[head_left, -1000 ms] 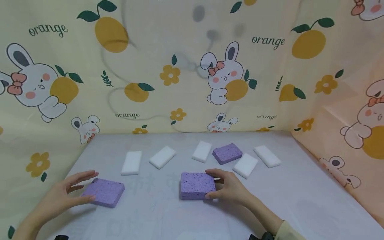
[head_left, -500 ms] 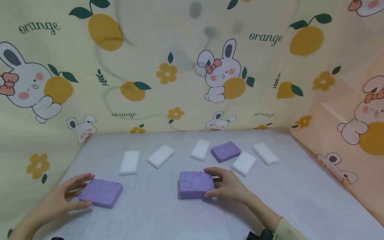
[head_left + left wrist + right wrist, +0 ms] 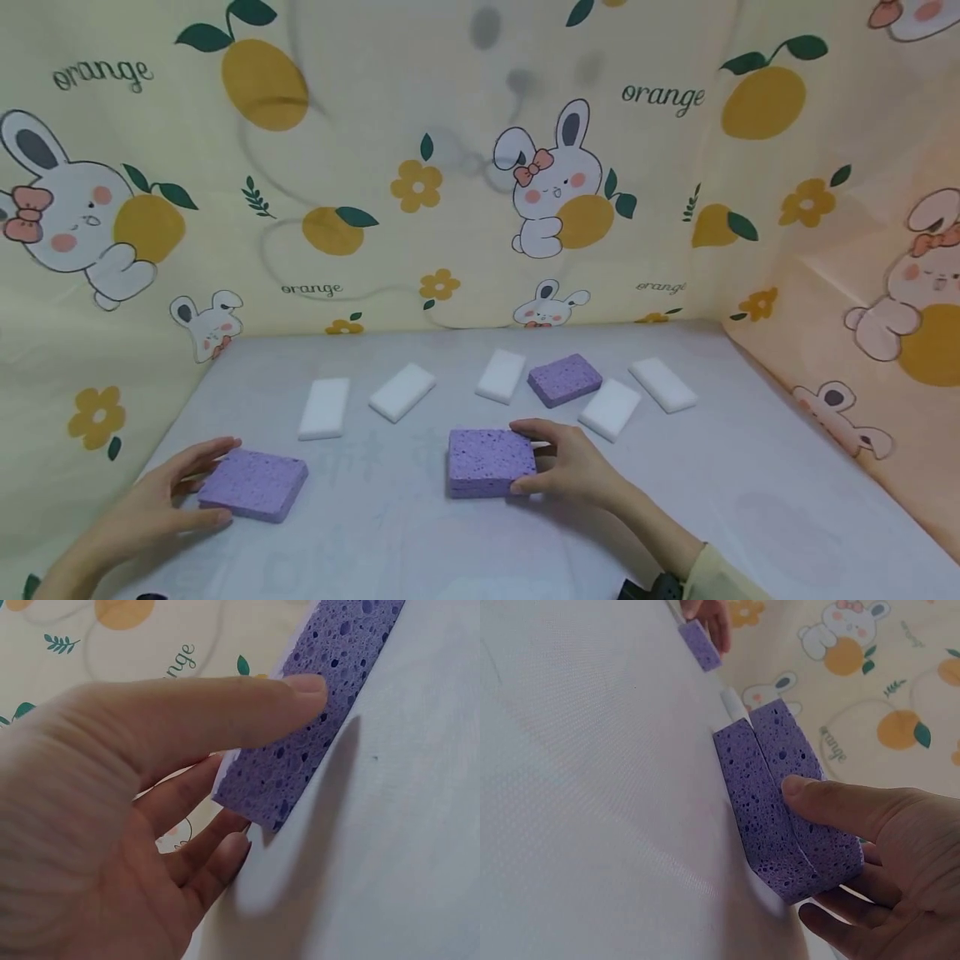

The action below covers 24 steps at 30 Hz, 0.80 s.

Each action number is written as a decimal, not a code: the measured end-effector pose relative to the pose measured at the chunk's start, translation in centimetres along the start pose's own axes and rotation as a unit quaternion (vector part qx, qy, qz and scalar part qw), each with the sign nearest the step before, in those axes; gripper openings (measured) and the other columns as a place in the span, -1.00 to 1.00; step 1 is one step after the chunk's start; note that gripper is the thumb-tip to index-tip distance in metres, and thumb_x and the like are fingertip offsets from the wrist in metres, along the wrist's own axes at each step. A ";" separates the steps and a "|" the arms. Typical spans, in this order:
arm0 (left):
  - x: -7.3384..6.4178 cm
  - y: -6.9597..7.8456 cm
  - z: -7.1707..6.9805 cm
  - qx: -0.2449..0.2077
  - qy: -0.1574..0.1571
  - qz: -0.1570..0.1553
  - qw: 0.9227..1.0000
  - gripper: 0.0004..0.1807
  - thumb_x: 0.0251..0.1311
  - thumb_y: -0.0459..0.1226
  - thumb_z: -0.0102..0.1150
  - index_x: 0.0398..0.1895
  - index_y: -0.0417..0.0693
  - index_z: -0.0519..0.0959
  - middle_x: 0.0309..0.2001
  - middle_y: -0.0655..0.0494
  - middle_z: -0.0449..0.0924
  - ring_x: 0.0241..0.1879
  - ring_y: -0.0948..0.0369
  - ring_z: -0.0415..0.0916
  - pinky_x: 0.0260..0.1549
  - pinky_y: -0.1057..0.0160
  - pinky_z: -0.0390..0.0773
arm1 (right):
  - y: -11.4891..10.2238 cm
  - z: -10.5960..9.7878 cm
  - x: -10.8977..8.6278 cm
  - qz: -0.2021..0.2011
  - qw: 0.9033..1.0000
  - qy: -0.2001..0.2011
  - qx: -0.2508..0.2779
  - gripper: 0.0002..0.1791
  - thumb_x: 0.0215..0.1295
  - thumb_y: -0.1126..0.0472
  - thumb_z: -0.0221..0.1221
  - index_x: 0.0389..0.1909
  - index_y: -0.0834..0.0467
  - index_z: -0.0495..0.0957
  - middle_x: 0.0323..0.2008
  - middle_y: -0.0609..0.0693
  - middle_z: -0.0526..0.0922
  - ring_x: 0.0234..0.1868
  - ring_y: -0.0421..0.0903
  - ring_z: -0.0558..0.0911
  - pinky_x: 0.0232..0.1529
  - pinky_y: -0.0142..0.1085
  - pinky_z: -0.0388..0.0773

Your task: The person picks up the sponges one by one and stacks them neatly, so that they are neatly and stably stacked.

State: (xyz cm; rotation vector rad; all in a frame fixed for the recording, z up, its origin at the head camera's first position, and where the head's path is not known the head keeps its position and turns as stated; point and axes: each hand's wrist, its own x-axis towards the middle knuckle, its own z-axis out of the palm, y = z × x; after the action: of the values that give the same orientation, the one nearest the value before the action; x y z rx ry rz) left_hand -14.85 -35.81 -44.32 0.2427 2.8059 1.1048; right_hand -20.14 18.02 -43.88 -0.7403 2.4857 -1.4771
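Toward the left of the table, my left hand (image 3: 153, 508) holds a purple sponge (image 3: 262, 483) by its left end, thumb along the near side and fingers behind. In the left wrist view the thumb lies against the sponge's pitted edge (image 3: 300, 761). Near the middle, two purple sponges are stacked flush, as the right wrist view shows. My right hand (image 3: 570, 467) grips the right end of the upper sponge (image 3: 799, 761), its thumb on the near side. Beneath it, the lower sponge (image 3: 739, 772) lies against the table.
Farther back lie several white foam blocks (image 3: 325, 408), spread from left to right. Another purple sponge (image 3: 564, 380) lies among them, close to a white block (image 3: 610, 409). A patterned cloth (image 3: 465, 192) rises behind the white table (image 3: 390, 550) and along its sides.
My left hand has come down around the left sponge; its thumb moved from over the top to the near side. The right hand and the stack stay put. The head view shifted slightly.
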 end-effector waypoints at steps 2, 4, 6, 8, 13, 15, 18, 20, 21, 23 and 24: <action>0.1 -0.1 0.2 -0.007 -0.001 -0.002 1.000 -0.01 0.03 -0.01 0.47 0.46 -0.11 0.17 0.37 -0.21 0.26 0.24 -0.20 0.30 -0.02 0.44 0.48 | 0.1 0.0 -0.1 0.000 1.000 0.002 -0.003 -0.13 -0.13 0.13 0.58 0.26 0.27 0.44 0.19 0.15 0.52 0.06 0.09 0.61 0.06 -0.20 0.56; 0.1 -0.3 0.3 -0.013 0.000 0.000 1.000 -0.02 0.04 -0.02 0.47 0.47 -0.11 0.16 0.37 -0.22 0.25 0.24 -0.20 0.30 -0.01 0.43 0.48 | 0.1 -0.1 0.0 -0.001 1.000 0.002 -0.003 -0.13 -0.12 0.13 0.58 0.26 0.27 0.44 0.20 0.14 0.52 0.06 0.09 0.61 0.06 -0.20 0.56; 0.1 -0.4 0.3 -0.015 0.003 -0.006 1.000 -0.03 0.04 -0.03 0.47 0.46 -0.11 0.17 0.36 -0.21 0.26 0.24 -0.19 0.29 -0.01 0.45 0.47 | 0.1 -0.1 0.0 -0.003 1.000 0.001 0.000 -0.13 -0.12 0.12 0.58 0.26 0.28 0.44 0.20 0.14 0.52 0.06 0.09 0.61 0.07 -0.21 0.56; 0.0 -0.5 0.3 -0.014 0.006 -0.002 1.000 -0.04 0.06 -0.06 0.46 0.46 -0.14 0.17 0.36 -0.23 0.26 0.24 -0.19 0.29 -0.02 0.45 0.47 | 0.1 0.0 0.1 -0.006 1.000 -0.001 0.000 -0.12 -0.12 0.12 0.57 0.26 0.29 0.44 0.20 0.14 0.52 0.06 0.08 0.61 0.07 -0.22 0.55; 0.0 -0.5 0.3 -0.013 0.009 -0.002 1.000 -0.06 0.07 -0.07 0.46 0.45 -0.13 0.19 0.35 -0.22 0.28 0.22 -0.19 0.29 -0.03 0.46 0.46 | 0.2 0.0 0.2 -0.004 1.000 -0.001 -0.001 -0.12 -0.12 0.12 0.57 0.26 0.28 0.44 0.20 0.14 0.52 0.06 0.08 0.61 0.08 -0.22 0.55; 0.0 -0.5 0.3 -0.015 0.009 -0.002 1.000 -0.07 0.07 -0.07 0.46 0.45 -0.13 0.19 0.35 -0.22 0.28 0.21 -0.16 0.31 -0.03 0.46 0.47 | 0.3 0.1 0.2 -0.003 1.000 0.000 -0.002 -0.13 -0.12 0.12 0.57 0.26 0.27 0.44 0.21 0.14 0.51 0.07 0.09 0.61 0.08 -0.20 0.55; 0.0 -0.5 0.3 -0.020 0.011 -0.001 1.000 -0.08 0.06 -0.07 0.46 0.45 -0.11 0.21 0.34 -0.20 0.30 0.19 0.03 0.37 -0.03 0.47 0.47 | 0.3 0.0 0.1 -0.002 1.000 -0.001 -0.003 -0.13 -0.11 0.12 0.57 0.26 0.26 0.44 0.21 0.15 0.51 0.07 0.11 0.60 0.08 -0.18 0.55; 0.0 -0.7 0.3 -0.022 0.015 0.009 1.000 -0.09 0.07 -0.09 0.46 0.44 -0.12 0.22 0.33 -0.20 0.31 0.15 0.26 0.39 -0.03 0.47 0.47 | 0.3 0.0 0.0 0.000 1.000 -0.002 0.000 -0.14 -0.10 0.12 0.57 0.27 0.26 0.44 0.21 0.15 0.51 0.08 0.11 0.60 0.08 -0.18 0.55; -0.1 -0.7 0.3 -0.024 0.018 0.013 0.999 -0.11 0.08 -0.10 0.46 0.43 -0.12 0.23 0.32 -0.19 0.32 0.11 0.38 0.38 -0.03 0.48 0.46 | 0.2 0.0 0.0 0.000 1.000 -0.003 0.002 -0.14 -0.09 0.13 0.56 0.27 0.26 0.43 0.21 0.16 0.51 0.08 0.12 0.60 0.08 -0.19 0.55; -0.1 -0.8 0.3 -0.028 0.023 0.024 0.999 -0.13 0.09 -0.12 0.45 0.42 -0.13 0.24 0.31 -0.18 0.34 0.04 0.56 0.33 -0.03 0.50 0.45 | 0.2 0.0 0.0 0.001 1.000 -0.005 0.006 -0.14 -0.09 0.14 0.56 0.27 0.27 0.42 0.21 0.17 0.50 0.08 0.12 0.60 0.07 -0.20 0.56; -0.1 -0.7 0.3 -0.030 0.026 0.031 0.999 -0.14 0.10 -0.14 0.45 0.42 -0.14 0.24 0.30 -0.19 0.34 0.03 0.59 0.32 -0.03 0.51 0.44 | 0.1 0.0 -0.1 0.002 1.000 -0.006 0.008 -0.14 -0.08 0.14 0.56 0.27 0.27 0.42 0.21 0.17 0.50 0.08 0.12 0.60 0.06 -0.22 0.56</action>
State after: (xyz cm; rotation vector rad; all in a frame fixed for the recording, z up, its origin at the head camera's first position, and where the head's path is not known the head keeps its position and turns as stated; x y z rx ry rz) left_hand -14.76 -36.20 -45.02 0.3026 2.8217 1.2244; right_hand -20.12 18.11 -43.96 -0.7394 2.4628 -1.4849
